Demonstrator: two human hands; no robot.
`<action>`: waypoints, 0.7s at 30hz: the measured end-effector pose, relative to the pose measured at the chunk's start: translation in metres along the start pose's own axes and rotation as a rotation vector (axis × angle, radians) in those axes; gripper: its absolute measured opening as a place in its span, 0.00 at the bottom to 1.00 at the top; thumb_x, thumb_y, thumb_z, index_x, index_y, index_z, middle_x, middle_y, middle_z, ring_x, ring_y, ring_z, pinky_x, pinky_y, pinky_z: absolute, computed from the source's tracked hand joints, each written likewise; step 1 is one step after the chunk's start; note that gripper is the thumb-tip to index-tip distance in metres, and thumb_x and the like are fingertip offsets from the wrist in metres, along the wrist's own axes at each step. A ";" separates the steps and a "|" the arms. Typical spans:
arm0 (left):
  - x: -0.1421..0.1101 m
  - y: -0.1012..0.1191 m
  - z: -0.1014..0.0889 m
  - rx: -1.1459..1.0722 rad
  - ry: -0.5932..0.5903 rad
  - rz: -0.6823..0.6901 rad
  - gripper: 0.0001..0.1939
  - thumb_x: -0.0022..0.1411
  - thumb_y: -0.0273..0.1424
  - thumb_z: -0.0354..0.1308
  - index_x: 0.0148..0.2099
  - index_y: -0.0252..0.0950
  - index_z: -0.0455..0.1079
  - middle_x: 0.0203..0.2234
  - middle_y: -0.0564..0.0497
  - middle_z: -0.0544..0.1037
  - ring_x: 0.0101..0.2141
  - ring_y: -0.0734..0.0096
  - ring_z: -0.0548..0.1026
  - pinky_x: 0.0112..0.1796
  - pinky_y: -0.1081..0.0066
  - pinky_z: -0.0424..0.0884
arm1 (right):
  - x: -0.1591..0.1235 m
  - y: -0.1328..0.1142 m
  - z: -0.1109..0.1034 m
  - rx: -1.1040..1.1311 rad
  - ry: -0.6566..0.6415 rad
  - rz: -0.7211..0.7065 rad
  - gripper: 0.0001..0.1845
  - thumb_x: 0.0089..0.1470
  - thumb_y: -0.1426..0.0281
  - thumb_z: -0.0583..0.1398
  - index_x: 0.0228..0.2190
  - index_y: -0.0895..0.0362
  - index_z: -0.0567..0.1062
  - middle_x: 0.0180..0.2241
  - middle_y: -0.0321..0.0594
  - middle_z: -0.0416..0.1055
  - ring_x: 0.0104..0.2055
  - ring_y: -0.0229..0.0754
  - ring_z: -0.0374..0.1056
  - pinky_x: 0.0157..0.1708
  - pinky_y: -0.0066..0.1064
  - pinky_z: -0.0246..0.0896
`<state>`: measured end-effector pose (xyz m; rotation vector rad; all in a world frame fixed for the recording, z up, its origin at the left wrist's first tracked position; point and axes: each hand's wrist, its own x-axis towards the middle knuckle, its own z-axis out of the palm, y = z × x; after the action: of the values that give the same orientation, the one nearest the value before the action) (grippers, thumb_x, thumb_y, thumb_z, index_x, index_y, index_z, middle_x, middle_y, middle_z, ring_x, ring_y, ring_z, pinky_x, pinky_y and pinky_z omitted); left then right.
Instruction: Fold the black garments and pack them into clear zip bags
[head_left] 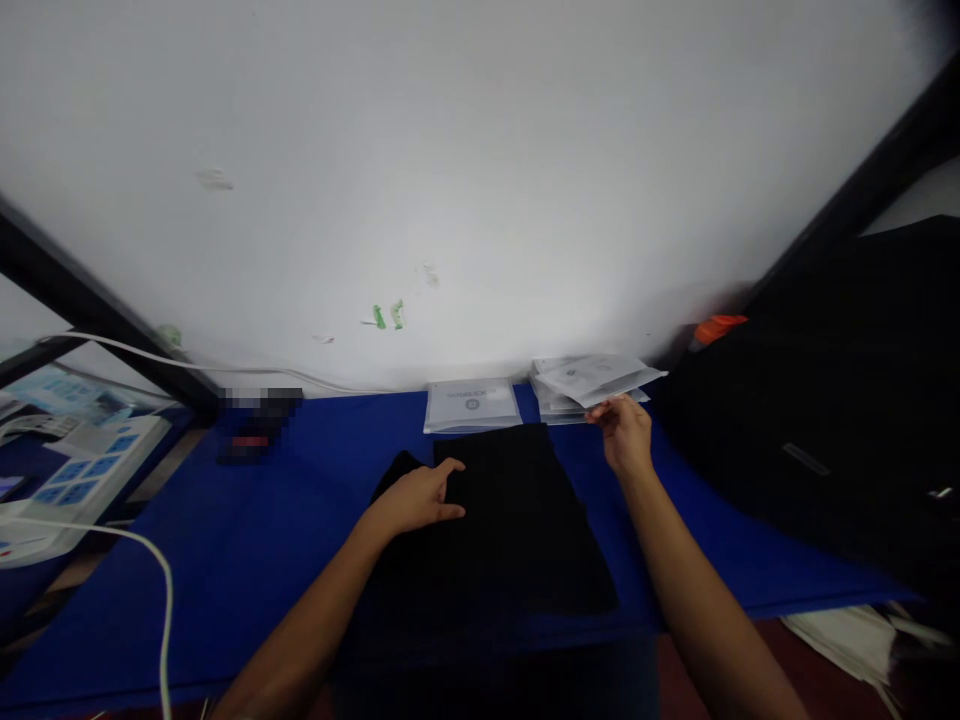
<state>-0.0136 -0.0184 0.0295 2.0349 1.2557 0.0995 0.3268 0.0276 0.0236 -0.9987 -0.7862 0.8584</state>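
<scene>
A black folded piece of cloth (517, 530), perhaps a garment, lies flat at the front of the blue-covered table. On its left part rests my left hand (420, 497), thumb and forefinger apart, gripping nothing that I can see. Beyond the cloth's far right corner, my right hand (624, 428) pinches the near edge of a translucent plastic bag (596, 377). That bag tops a loose stack of similar bags by the wall, and its right end is lifted and tilted. Another printed plastic bag (472, 405) lies flat just behind the black cloth.
A large black bulky item (810, 420) fills the right side, with something orange (718, 328) behind it. At the left are a white cable (166, 600), a blurred dark object (262, 425) and a blue-and-white sheet (82, 480). A white wall (480, 180) closes the back.
</scene>
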 end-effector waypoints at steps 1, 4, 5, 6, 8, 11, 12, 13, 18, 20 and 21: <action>0.000 0.001 0.000 0.008 -0.027 -0.003 0.35 0.54 0.41 0.63 0.62 0.40 0.60 0.26 0.56 0.74 0.27 0.66 0.74 0.27 0.72 0.62 | -0.002 -0.003 0.000 0.023 -0.017 -0.062 0.12 0.46 0.63 0.63 0.20 0.54 0.67 0.16 0.32 0.66 0.21 0.37 0.65 0.26 0.30 0.64; -0.001 0.003 -0.001 -0.020 -0.083 0.010 0.34 0.53 0.41 0.65 0.60 0.40 0.63 0.23 0.58 0.73 0.25 0.68 0.72 0.26 0.73 0.62 | -0.009 -0.011 -0.002 0.092 -0.155 -0.073 0.09 0.45 0.65 0.61 0.19 0.54 0.69 0.14 0.31 0.63 0.18 0.35 0.59 0.23 0.29 0.58; -0.001 0.003 0.000 -0.040 -0.064 0.024 0.30 0.54 0.42 0.64 0.57 0.40 0.65 0.22 0.57 0.72 0.25 0.69 0.72 0.27 0.73 0.62 | -0.012 -0.014 -0.002 0.111 -0.214 -0.021 0.07 0.44 0.65 0.61 0.20 0.54 0.71 0.14 0.31 0.63 0.17 0.35 0.58 0.21 0.29 0.56; 0.001 0.002 0.000 -0.069 -0.019 0.035 0.25 0.57 0.43 0.61 0.54 0.39 0.68 0.22 0.57 0.72 0.25 0.70 0.71 0.27 0.73 0.62 | -0.016 -0.016 -0.003 0.128 -0.271 0.040 0.06 0.42 0.65 0.61 0.21 0.54 0.73 0.14 0.32 0.64 0.16 0.36 0.58 0.20 0.29 0.54; 0.005 0.000 0.001 -0.182 0.137 0.040 0.19 0.63 0.44 0.54 0.50 0.38 0.70 0.24 0.55 0.73 0.24 0.71 0.70 0.27 0.73 0.63 | -0.026 -0.018 -0.002 0.147 -0.393 0.171 0.07 0.38 0.65 0.62 0.22 0.54 0.76 0.17 0.34 0.68 0.17 0.37 0.60 0.19 0.29 0.54; 0.012 -0.002 0.002 -0.494 0.401 0.045 0.22 0.65 0.47 0.49 0.50 0.36 0.69 0.31 0.49 0.76 0.27 0.70 0.73 0.30 0.71 0.68 | -0.044 -0.015 0.005 0.151 -0.661 0.399 0.08 0.33 0.66 0.62 0.20 0.56 0.77 0.18 0.37 0.71 0.18 0.39 0.62 0.19 0.29 0.54; 0.013 -0.002 0.002 -0.604 0.428 0.065 0.24 0.65 0.49 0.48 0.50 0.35 0.69 0.34 0.47 0.77 0.30 0.68 0.74 0.32 0.70 0.69 | -0.050 -0.011 0.009 0.159 -0.752 0.477 0.08 0.32 0.66 0.62 0.19 0.57 0.77 0.18 0.37 0.71 0.18 0.38 0.61 0.19 0.28 0.54; 0.014 -0.002 0.001 -0.696 0.416 0.087 0.26 0.65 0.51 0.48 0.48 0.34 0.70 0.36 0.45 0.77 0.32 0.67 0.74 0.33 0.70 0.69 | -0.057 -0.007 0.012 0.170 -0.832 0.549 0.09 0.32 0.66 0.62 0.19 0.58 0.77 0.18 0.37 0.71 0.17 0.37 0.61 0.18 0.28 0.53; 0.006 0.007 0.002 -0.889 0.178 0.093 0.23 0.61 0.50 0.57 0.36 0.33 0.71 0.26 0.52 0.73 0.26 0.74 0.69 0.27 0.77 0.63 | -0.075 0.015 0.025 0.181 -1.055 0.735 0.11 0.30 0.64 0.63 0.16 0.60 0.75 0.13 0.35 0.66 0.15 0.33 0.56 0.16 0.24 0.49; 0.003 0.010 0.003 -0.939 0.164 0.075 0.21 0.60 0.49 0.60 0.36 0.33 0.69 0.25 0.55 0.71 0.24 0.77 0.68 0.26 0.78 0.62 | -0.076 0.017 0.026 0.158 -1.108 0.761 0.11 0.30 0.64 0.64 0.16 0.60 0.75 0.13 0.34 0.65 0.14 0.32 0.55 0.16 0.23 0.49; 0.002 0.011 0.004 -0.958 0.162 0.070 0.21 0.59 0.49 0.60 0.37 0.34 0.69 0.25 0.55 0.71 0.24 0.77 0.68 0.26 0.78 0.62 | -0.076 0.016 0.027 0.153 -1.132 0.771 0.11 0.30 0.64 0.64 0.16 0.61 0.75 0.13 0.34 0.65 0.14 0.32 0.55 0.16 0.23 0.48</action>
<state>-0.0029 -0.0211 0.0327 1.2382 0.9451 0.7569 0.2660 -0.0242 0.0057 -0.5992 -1.2498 2.2084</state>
